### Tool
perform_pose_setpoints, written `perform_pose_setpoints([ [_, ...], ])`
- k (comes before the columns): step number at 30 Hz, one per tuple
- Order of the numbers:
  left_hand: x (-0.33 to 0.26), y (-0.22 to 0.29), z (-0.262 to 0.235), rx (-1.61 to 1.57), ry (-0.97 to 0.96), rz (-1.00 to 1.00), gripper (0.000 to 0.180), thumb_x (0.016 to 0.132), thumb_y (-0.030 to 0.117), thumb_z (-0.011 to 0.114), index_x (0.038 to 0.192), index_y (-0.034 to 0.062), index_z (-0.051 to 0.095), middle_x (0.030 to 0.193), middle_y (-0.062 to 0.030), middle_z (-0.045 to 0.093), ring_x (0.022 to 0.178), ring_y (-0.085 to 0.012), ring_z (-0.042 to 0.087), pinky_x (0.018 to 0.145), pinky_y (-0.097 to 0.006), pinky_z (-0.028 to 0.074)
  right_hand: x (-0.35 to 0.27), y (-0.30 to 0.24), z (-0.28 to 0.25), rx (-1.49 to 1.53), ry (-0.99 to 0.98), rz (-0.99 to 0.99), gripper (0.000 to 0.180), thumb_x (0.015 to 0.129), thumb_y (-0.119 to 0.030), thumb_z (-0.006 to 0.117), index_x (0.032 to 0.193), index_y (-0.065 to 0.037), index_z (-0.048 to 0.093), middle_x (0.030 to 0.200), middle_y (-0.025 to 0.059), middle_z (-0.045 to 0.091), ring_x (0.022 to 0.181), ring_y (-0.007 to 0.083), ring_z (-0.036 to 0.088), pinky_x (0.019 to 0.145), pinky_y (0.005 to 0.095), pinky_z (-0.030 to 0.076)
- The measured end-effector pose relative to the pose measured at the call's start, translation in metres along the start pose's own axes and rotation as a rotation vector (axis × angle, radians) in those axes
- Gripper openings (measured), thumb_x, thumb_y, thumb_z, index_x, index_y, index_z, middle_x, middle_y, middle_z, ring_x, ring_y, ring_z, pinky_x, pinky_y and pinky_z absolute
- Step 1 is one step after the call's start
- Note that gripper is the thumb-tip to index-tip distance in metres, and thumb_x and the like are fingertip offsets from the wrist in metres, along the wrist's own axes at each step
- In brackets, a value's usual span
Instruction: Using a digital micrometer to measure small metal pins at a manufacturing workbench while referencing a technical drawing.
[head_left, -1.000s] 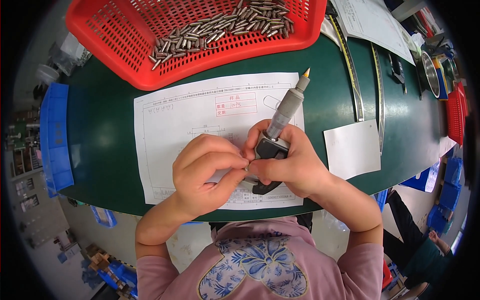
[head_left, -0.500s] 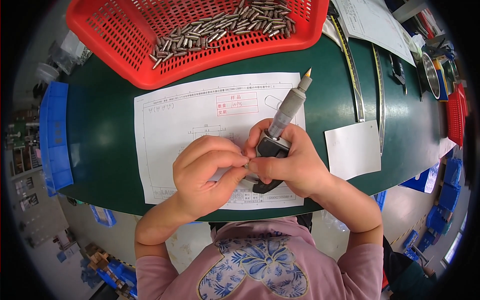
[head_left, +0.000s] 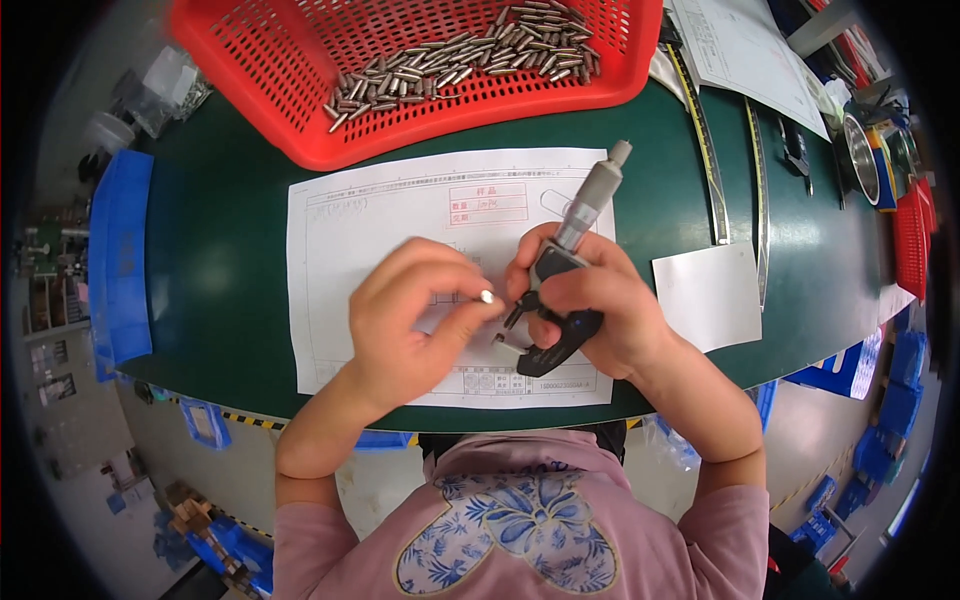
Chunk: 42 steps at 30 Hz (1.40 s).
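Observation:
Between thumb and fingers of my left hand [head_left: 410, 310] is a small shiny metal pin [head_left: 487, 296], mostly hidden by the fingertips. My right hand [head_left: 605, 300] grips a micrometer [head_left: 588, 205], its grey thimble tilted up and away to the right and its dark frame down towards me. The micrometer's jaws face the left hand, with a gap between them and the pin. Both hands are above a printed drawing sheet [head_left: 330, 260]. Beyond it, a red perforated basket [head_left: 330, 155] holds many similar metal pins [head_left: 470, 60].
The green table [head_left: 220, 290] carries a white paper [head_left: 705, 295] to the right, near two long steel rules [head_left: 700, 140]. A metal bowl [head_left: 858, 155] stands far right. A blue bin [head_left: 120, 260] is at the left edge, with plastic bags [head_left: 165, 90] behind it.
My hands have moved apart, the left carrying the pin away from the micrometer. The micrometer has turned slightly, showing its jaws. The basket and sheet appear shifted slightly right.

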<state>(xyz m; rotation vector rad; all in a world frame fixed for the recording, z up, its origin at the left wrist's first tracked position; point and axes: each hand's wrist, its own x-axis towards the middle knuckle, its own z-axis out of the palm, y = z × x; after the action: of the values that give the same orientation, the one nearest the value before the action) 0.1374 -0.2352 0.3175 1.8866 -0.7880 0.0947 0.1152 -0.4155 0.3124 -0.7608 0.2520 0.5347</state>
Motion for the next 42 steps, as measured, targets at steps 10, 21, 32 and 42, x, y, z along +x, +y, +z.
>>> perform_pose_setpoints([
  [10,-0.078,-0.012,-0.05,0.092,0.15,-0.4,0.015,0.069,-0.004,0.06,0.077,0.0019,0.05,0.08,-0.0076,0.052,0.091,-0.0232,0.056,0.083,-0.034,0.039,-0.004,-0.008,-0.002,0.16,-0.016,-0.089,0.051,0.075,-0.047,0.036,0.083,0.0,0.052,0.071,0.0136,0.057,0.044,0.0177,0.048,0.044,0.025,0.039],
  [21,-0.066,0.008,0.001,-0.418,0.481,-0.269,0.016,0.074,-0.004,0.058,0.088,0.0012,0.051,0.087,-0.0075,0.052,0.088,-0.0173,0.052,0.081,-0.031,0.039,-0.002,0.0,-0.001,0.157,-0.114,-0.051,0.065,0.078,-0.062,0.029,0.081,-0.001,0.051,0.07,0.0136,0.055,0.048,0.0172,0.047,0.042,0.0248,0.038],
  [32,-0.054,0.03,0.051,-1.041,0.397,-0.587,0.014,0.083,0.003,0.053,0.096,0.0003,0.048,0.09,-0.0072,0.056,0.083,-0.0108,0.053,0.072,-0.021,0.041,-0.007,0.0,0.002,0.247,-0.226,-0.027,0.074,0.078,-0.067,0.019,0.083,0.0,0.048,0.072,0.0157,0.053,0.047,0.0177,0.043,0.039,0.0263,0.037],
  [42,-0.062,0.033,0.054,-1.092,0.349,-0.559,0.015,0.083,0.002,0.052,0.096,-0.0005,0.046,0.092,-0.0063,0.053,0.085,-0.0121,0.054,0.076,-0.023,0.042,-0.01,0.003,0.001,0.263,-0.24,-0.017,0.078,0.076,-0.069,0.017,0.084,0.002,0.048,0.073,0.0161,0.055,0.042,0.0174,0.043,0.05,0.0311,0.043],
])
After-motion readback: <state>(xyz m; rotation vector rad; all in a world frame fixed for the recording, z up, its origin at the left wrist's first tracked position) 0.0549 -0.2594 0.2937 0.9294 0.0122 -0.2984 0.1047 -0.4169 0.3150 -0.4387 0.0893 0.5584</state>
